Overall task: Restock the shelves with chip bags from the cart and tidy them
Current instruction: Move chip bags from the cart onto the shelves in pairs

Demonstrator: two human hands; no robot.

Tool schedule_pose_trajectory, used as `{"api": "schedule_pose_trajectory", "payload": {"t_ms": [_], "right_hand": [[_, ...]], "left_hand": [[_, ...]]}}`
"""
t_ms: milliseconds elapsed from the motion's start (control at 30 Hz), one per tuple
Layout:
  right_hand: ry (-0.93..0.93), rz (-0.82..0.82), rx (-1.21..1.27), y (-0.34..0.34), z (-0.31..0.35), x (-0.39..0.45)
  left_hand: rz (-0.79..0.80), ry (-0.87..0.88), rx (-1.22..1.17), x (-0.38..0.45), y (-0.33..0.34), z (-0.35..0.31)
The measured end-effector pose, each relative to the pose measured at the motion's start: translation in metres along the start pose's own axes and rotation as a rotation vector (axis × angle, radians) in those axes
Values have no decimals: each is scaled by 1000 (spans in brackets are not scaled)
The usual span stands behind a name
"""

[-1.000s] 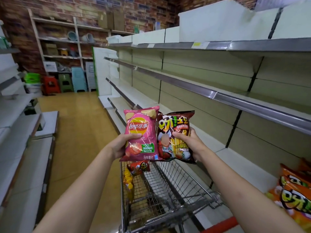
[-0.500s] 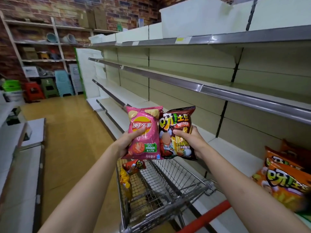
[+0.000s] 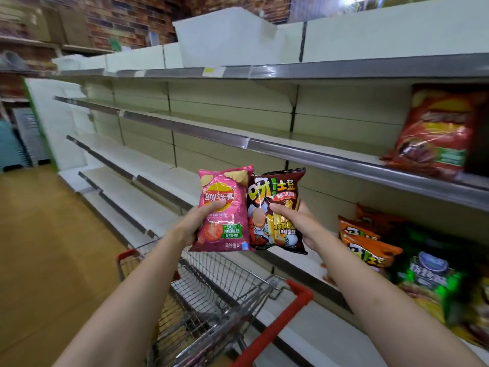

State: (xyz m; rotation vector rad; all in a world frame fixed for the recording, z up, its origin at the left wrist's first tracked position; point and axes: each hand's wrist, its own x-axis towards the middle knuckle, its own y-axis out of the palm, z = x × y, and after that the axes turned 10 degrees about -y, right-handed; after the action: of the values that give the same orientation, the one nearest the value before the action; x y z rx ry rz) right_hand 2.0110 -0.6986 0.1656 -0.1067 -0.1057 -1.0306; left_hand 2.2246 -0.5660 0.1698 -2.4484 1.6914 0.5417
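My left hand (image 3: 197, 225) grips a pink Lay's chip bag (image 3: 225, 194) upright, thumb across its front. Right beside it, my right hand (image 3: 299, 223) grips a dark brown chip bag (image 3: 277, 186), its edge touching the pink one. Both bags hang above the wire cart (image 3: 211, 295) with its red handle (image 3: 277, 324). On the right, orange chip bags (image 3: 367, 242) and a green bag (image 3: 428, 276) stand on a lower shelf. A red bag (image 3: 436, 133) stands on the shelf above (image 3: 304, 152).
Long bare shelves (image 3: 148, 160) run away to the left along the aisle. A white bin (image 3: 227, 41) sits on the top shelf. The wooden floor (image 3: 53, 247) stretches left of the cart. Stools and a brick wall show far back.
The view has swung right, so stocked bags on the right shelves now show more fully and the cart's red handle came into view. Both hands still hold their bags side by side.
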Motion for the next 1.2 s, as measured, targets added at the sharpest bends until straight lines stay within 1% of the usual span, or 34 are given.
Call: {"api": "schedule_pose_trajectory", "payload": {"t_ms": [233,467,667,933,1200], "right_hand": [[24,-161,-19,-82,4,-51],[27,-298,-30,-152,17,-118],[-6,-391,-25,-196,41,-178],[-33,-505,-89,-250,70,-256],[-49,-652,-119,-304,85,-346]], "left_hand": [[133,-19,64,4,86,4],[240,-34,117,-15,171,16],[334,2,146,-44,229,16],[404,48,214,-94,301,20],[504,44,293,-141,385,37]]}}
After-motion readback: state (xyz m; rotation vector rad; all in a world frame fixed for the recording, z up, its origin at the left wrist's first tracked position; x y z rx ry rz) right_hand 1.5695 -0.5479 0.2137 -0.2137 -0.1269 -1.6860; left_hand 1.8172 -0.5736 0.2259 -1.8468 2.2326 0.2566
